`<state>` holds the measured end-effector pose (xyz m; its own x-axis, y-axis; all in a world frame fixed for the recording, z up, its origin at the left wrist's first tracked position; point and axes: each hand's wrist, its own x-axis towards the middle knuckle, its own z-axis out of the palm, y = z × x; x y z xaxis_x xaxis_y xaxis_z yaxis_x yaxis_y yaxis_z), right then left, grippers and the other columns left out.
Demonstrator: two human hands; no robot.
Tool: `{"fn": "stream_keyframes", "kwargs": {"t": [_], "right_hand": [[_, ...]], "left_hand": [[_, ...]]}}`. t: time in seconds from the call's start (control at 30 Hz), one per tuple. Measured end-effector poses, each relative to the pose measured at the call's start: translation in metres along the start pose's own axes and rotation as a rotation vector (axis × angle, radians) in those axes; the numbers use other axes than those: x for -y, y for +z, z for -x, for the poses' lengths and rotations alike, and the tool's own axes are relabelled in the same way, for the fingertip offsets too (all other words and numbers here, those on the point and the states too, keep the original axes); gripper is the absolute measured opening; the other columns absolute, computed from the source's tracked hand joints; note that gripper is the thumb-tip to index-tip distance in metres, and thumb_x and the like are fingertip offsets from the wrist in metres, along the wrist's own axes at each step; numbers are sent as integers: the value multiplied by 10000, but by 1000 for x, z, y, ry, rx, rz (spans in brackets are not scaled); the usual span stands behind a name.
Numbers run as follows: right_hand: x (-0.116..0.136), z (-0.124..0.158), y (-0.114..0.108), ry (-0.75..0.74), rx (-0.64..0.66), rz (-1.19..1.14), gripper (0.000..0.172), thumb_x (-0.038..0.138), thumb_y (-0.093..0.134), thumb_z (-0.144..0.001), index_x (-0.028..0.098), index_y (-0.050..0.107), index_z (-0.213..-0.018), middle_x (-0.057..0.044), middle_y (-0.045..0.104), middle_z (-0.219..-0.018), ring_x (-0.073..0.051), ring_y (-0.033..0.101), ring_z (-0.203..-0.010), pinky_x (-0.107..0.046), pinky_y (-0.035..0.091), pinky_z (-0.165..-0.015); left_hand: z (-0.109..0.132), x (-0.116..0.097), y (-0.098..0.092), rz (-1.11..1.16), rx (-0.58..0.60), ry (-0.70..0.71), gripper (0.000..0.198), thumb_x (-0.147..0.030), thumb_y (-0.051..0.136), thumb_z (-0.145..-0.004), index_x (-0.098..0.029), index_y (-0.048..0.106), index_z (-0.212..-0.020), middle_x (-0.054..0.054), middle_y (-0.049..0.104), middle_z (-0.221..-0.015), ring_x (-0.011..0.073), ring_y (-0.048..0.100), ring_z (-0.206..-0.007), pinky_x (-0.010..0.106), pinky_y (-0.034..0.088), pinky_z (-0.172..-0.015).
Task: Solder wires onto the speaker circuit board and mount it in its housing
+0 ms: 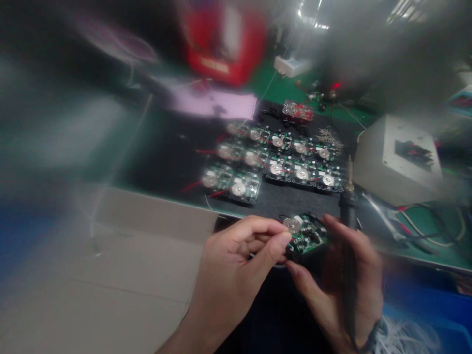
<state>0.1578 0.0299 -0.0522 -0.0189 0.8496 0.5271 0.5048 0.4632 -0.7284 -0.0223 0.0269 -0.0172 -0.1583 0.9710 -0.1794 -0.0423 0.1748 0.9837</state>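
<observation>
My left hand (243,265) is closed in a pinch at the left edge of a green circuit board (311,238); whether a thin wire is also between the fingertips I cannot make out. The board has a round silvery disc (292,225) at its upper left and a dark frame. It is held tilted, just off the front edge of the bench. Across my right hand (361,275) lies a soldering iron (348,211) with a black handle, its tip pointing up and away. That hand's thumb and a finger are at the board's right and lower sides.
Several similar boards (276,169) with red wires stand in rows on the black mat (165,167). Behind them are a red box of small parts (298,112), loose pins (328,137) and pink paper (221,104). A pale box (394,157) and cables (431,226) are at right.
</observation>
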Motion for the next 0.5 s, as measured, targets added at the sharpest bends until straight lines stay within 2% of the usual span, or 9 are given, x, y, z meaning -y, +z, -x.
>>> {"fn": "stream_keyframes", "kwargs": {"t": [0.1, 0.2, 0.4, 0.5], "right_hand": [[5, -4, 0, 2, 0, 6, 788, 255, 944, -740, 137, 553, -1414, -163, 611, -1338, -279, 621, -1237, -364, 509, -996], [10, -6, 0, -14, -11, 28, 705, 233, 923, -751, 142, 574, -1357, -150, 640, -1297, -257, 635, -1202, -361, 500, -1028], [10, 0, 1, 11, -31, -35, 794, 153, 923, -710, 191, 508, -1386, -159, 639, -1338, -291, 642, -1224, -440, 492, -1081], [7, 3, 1, -4, -58, -62, 793, 139, 924, -707, 195, 506, -1378, -175, 631, -1343, -305, 643, -1236, -470, 527, -1075]], "left_hand": [[1, 3, -1, -35, -26, 46, 107, -226, 814, -913, -332, 813, -926, -112, 809, -843, 48, 753, -643, 62, 588, -645], [4, 7, -1, -91, -43, 115, 123, -236, 822, -912, -357, 808, -931, -122, 809, -920, 67, 773, -758, 103, 606, -724], [9, 7, 3, -207, -71, 315, 179, -185, 816, -919, -354, 775, -962, -132, 793, -931, 58, 752, -847, 121, 575, -812], [10, 8, 5, -183, -66, 329, 183, -167, 790, -935, -345, 766, -971, -118, 782, -924, 67, 744, -847, 136, 578, -811]]}}
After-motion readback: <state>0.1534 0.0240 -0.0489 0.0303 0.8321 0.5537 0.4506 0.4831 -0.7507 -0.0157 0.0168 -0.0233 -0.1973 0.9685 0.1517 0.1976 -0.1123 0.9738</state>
